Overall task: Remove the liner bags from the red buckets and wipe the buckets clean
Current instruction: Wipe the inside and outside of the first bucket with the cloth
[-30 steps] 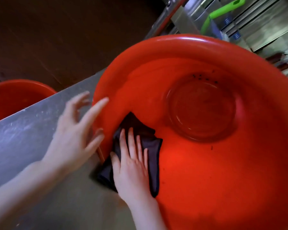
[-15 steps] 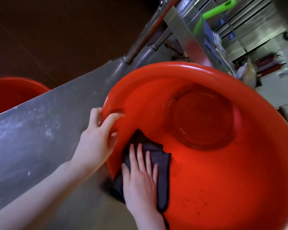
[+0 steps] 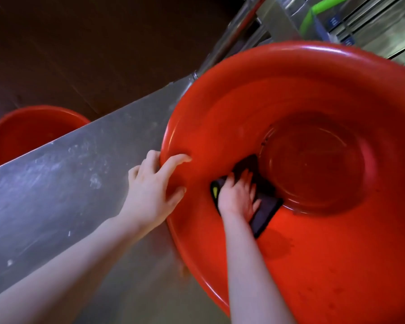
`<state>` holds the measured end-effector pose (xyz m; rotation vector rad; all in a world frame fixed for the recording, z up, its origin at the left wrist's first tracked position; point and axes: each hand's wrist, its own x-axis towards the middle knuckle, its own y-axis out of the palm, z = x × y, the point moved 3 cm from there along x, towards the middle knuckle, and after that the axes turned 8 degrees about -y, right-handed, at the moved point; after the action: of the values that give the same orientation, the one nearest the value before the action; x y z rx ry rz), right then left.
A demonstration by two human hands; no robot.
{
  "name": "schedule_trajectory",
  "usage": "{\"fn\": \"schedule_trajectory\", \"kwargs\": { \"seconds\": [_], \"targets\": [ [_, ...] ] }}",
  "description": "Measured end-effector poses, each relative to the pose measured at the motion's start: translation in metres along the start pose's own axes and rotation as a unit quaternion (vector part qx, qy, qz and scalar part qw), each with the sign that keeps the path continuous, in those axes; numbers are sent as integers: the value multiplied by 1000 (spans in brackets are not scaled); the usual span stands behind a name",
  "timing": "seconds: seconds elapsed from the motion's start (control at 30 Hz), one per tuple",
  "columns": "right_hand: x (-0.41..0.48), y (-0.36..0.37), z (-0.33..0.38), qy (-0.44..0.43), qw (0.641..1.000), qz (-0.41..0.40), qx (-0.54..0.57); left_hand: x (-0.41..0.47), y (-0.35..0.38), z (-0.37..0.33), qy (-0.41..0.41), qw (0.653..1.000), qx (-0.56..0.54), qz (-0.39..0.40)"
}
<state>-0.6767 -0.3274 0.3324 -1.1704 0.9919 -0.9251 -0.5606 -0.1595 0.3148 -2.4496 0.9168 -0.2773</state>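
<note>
Legible text: none.
1. Two small blue labels (image 3: 334, 20) on the stainless-steel racking (image 3: 384, 31) beyond the far right corner of the grey metal tabletop (image 3: 56, 183): pale marks, too blurred to read.
2. Yellow tag (image 3: 215, 191) at the left edge of the dark folded cloth (image 3: 267, 209) inside the large red plastic bucket (image 3: 243, 94): characters indistinguishable.

A scuffed stainless-steel table (image 3: 56, 183) bears 1 near red bucket (image 3: 220, 101); 1 far red bucket (image 3: 28, 132) stands on the dark floor (image 3: 80, 54) beyond.
</note>
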Motion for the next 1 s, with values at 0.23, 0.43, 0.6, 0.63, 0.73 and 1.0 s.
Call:
{"fn": "schedule_trajectory", "kwargs": {
  "seconds": [0.23,0.43,0.6,0.63,0.73,1.0],
  "targets": [
    [-132,21,30,-187,980,18,-64,1,-3,2,-1,1000,31,-1],
    [-62,14,23,-70,997,24,-14,-7,-7,4,13,997,76,-13],
    [32,2,1,32,997,34,65,-36,-12,1,49,993,106,13],
    [40,4,-3,22,997,33,64,-40,-12,1,69,990,124,17],
    [44,12,-8,-10,998,8,62,-24,-32,-6,105,987,121,-17],
    [41,2,-22,-60,997,56,-12,40,-79,-54,227,967,97,-55]
  ]
}}
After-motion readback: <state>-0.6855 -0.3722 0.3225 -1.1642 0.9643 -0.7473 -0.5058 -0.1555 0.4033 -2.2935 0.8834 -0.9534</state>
